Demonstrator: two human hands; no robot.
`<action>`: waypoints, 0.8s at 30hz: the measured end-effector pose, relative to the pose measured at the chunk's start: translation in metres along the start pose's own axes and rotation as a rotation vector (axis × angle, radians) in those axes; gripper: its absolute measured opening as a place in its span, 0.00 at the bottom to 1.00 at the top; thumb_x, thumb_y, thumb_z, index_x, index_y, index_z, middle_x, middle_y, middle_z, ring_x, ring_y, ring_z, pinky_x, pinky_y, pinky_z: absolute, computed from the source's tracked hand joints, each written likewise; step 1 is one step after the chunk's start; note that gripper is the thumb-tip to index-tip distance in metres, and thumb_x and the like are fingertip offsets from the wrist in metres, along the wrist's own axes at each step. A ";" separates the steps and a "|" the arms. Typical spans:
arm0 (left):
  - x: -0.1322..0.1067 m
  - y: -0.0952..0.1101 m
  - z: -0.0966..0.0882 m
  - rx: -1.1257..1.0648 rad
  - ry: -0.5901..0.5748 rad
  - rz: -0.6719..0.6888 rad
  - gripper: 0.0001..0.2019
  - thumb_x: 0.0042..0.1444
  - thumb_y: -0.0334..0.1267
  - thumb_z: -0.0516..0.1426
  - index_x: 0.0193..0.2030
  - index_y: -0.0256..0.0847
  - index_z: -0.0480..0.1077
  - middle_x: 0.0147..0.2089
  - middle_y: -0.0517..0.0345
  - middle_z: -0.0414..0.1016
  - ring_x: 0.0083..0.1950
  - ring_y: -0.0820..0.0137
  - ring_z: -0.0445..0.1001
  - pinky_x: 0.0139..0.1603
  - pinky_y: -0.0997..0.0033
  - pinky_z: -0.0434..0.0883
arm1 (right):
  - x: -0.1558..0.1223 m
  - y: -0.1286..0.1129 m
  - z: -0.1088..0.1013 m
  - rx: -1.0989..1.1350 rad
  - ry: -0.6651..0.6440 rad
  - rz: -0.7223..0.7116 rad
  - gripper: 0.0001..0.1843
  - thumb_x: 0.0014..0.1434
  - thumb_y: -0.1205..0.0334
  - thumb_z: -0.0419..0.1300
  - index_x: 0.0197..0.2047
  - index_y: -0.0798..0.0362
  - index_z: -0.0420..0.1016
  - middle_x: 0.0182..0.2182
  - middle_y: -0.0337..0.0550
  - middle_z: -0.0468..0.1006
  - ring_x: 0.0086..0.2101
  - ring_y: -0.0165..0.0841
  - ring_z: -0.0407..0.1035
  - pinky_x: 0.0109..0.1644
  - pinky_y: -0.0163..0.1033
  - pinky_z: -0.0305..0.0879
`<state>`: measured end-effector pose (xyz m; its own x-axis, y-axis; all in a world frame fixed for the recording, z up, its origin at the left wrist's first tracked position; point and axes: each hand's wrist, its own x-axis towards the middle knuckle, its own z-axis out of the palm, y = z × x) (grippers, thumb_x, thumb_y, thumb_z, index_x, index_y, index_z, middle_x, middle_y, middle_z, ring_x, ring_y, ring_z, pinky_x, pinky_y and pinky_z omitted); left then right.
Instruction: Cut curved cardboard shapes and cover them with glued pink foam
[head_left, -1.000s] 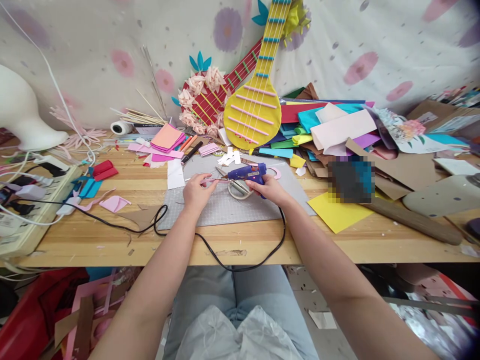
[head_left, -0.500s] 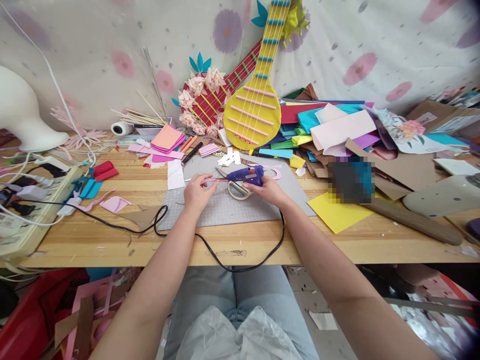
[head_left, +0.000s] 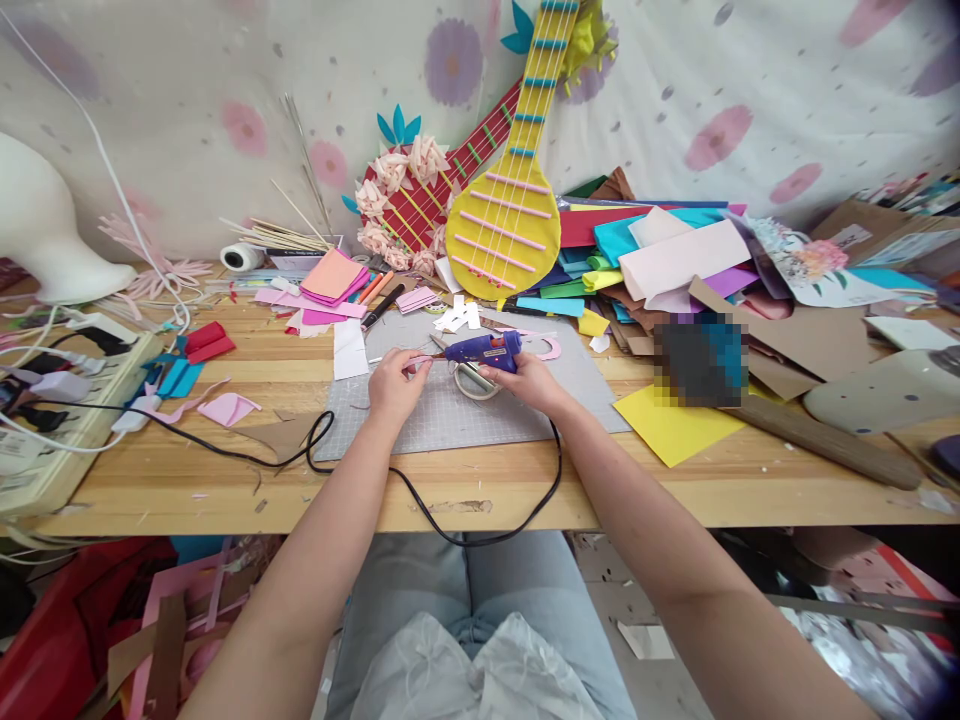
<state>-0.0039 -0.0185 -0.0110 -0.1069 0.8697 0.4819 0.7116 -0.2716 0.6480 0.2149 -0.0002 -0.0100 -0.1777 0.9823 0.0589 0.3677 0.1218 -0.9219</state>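
Note:
My right hand is wrapped round the handle of a blue glue gun, whose nozzle points left. My left hand pinches a thin pink strip close to the nozzle tip; whether nozzle and strip touch I cannot tell. Beneath the glue gun, a roll of tape lies on the grey cutting mat. Behind the glue gun rests a curved pink piece, partly covered. From the gun a black cord loops over the table's front edge.
A yellow paper lute and a red one with paper roses lean at the back. Coloured paper is piled back right, with a yellow sheet in front. A power strip stands at left; pink paper squares lie back left.
The glue gun and my right hand have shifted slightly left, toward my left hand. My left hand still pinches the pink strip, nearly unmoved.

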 end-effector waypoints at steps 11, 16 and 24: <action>0.000 0.000 -0.001 0.027 0.013 -0.020 0.08 0.51 0.40 0.57 0.34 0.40 0.74 0.31 0.57 0.71 0.30 0.72 0.66 0.33 0.73 0.63 | -0.001 -0.002 -0.005 -0.140 0.030 -0.014 0.25 0.44 0.42 0.62 0.36 0.54 0.76 0.29 0.44 0.77 0.34 0.41 0.71 0.39 0.44 0.66; 0.001 0.000 -0.002 0.023 0.031 -0.020 0.08 0.50 0.39 0.57 0.34 0.39 0.74 0.29 0.57 0.70 0.29 0.72 0.66 0.32 0.73 0.63 | 0.000 -0.002 -0.008 -0.148 0.043 0.000 0.26 0.44 0.41 0.62 0.37 0.55 0.75 0.28 0.43 0.76 0.31 0.39 0.69 0.36 0.42 0.64; 0.001 -0.001 -0.001 0.012 0.045 -0.023 0.07 0.50 0.39 0.58 0.32 0.39 0.74 0.28 0.58 0.68 0.29 0.72 0.65 0.31 0.72 0.62 | -0.002 -0.006 -0.011 -0.168 0.072 0.062 0.24 0.43 0.42 0.62 0.33 0.56 0.74 0.27 0.44 0.75 0.30 0.36 0.68 0.34 0.40 0.62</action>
<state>-0.0057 -0.0176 -0.0103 -0.1542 0.8561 0.4932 0.7166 -0.2468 0.6524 0.2228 -0.0012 -0.0003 -0.0863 0.9956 0.0366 0.5243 0.0766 -0.8481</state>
